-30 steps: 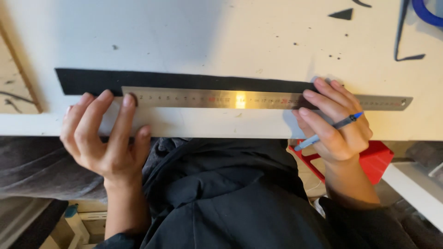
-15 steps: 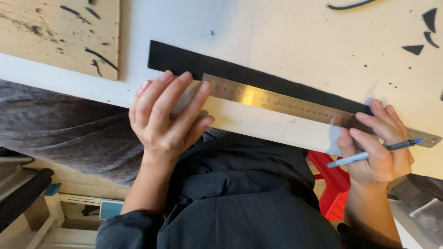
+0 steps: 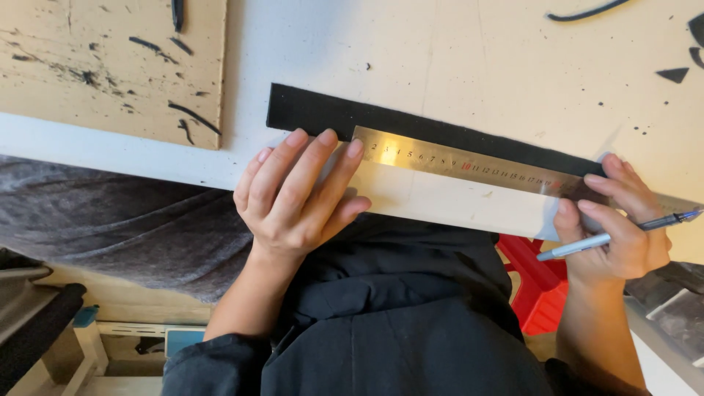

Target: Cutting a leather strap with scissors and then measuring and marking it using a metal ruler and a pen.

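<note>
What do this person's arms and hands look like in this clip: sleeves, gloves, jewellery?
Both hands, left hand and right hand, are bare: no gloves, rings or watch visible. The forearms are uncovered; dark sleeves sit pushed up near the elbows, matching the dark top.

No packages, labels, signs or screens show anywhere here, neither on the surface nor along its near edge nor on the floor below it.

Single head view, looking steeply down, close over table edge (image 3: 147, 158) and lap
</note>
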